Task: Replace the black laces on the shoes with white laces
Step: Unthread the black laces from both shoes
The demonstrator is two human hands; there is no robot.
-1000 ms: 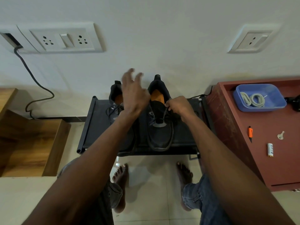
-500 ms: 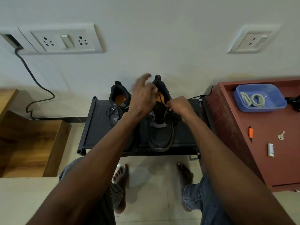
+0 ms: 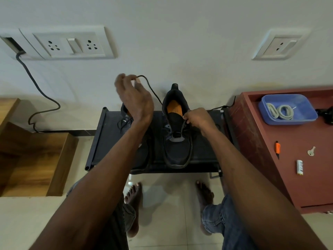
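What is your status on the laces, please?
Left hand pinching black lace, pulled up. Right hand gripping right shoe. White laces waiting in blue tray.

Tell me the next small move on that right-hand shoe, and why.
Probably keep drawing the black lace up and away with the left hand: it pinches the lace's free end, lower eyelets remain laced, and the right hand grips the shoe at its collar.

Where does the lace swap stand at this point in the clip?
Early. Done: the upper eyelets of the right-side shoe look emptied. In hand: the left hand pinches the black lace and holds it raised, while the right hand grips the shoe's collar. Left: the lower crossings, the other shoe, still laced, and fitting the white laces lying in the blue tray.
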